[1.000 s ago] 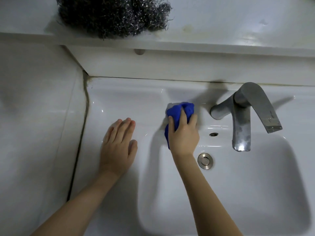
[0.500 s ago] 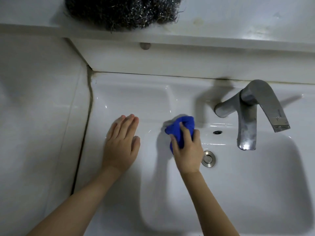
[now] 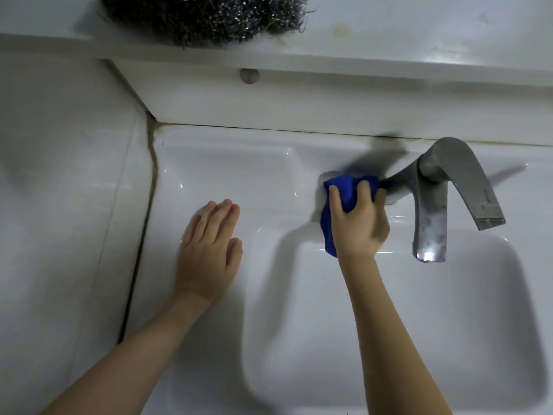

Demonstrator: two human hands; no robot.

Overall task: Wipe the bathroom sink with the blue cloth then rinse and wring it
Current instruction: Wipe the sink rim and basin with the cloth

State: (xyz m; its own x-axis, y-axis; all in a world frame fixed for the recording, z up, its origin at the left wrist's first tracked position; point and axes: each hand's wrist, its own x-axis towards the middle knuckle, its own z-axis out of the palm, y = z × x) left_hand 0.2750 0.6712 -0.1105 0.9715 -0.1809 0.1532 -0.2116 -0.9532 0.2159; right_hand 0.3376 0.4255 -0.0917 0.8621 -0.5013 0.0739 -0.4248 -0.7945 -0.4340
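My right hand (image 3: pixel 357 224) grips the bunched blue cloth (image 3: pixel 344 187) and presses it on the back ledge of the white sink (image 3: pixel 239 163), just left of the metal faucet (image 3: pixel 431 202). The hand is blurred and covers the drain and overflow hole. My left hand (image 3: pixel 209 250) lies flat, fingers together, on the sink's left rim and holds nothing. The basin (image 3: pixel 419 339) looks dry and no water runs from the spout.
A dark steel-wool scrubber (image 3: pixel 206 16) sits on the white shelf (image 3: pixel 419 34) above the sink. A tiled wall (image 3: pixel 59 205) with a dark grout seam borders the sink on the left.
My right hand moved the cloth from the basin's inner back edge up and right to the ledge beside the faucet base. The left hand stayed planted.
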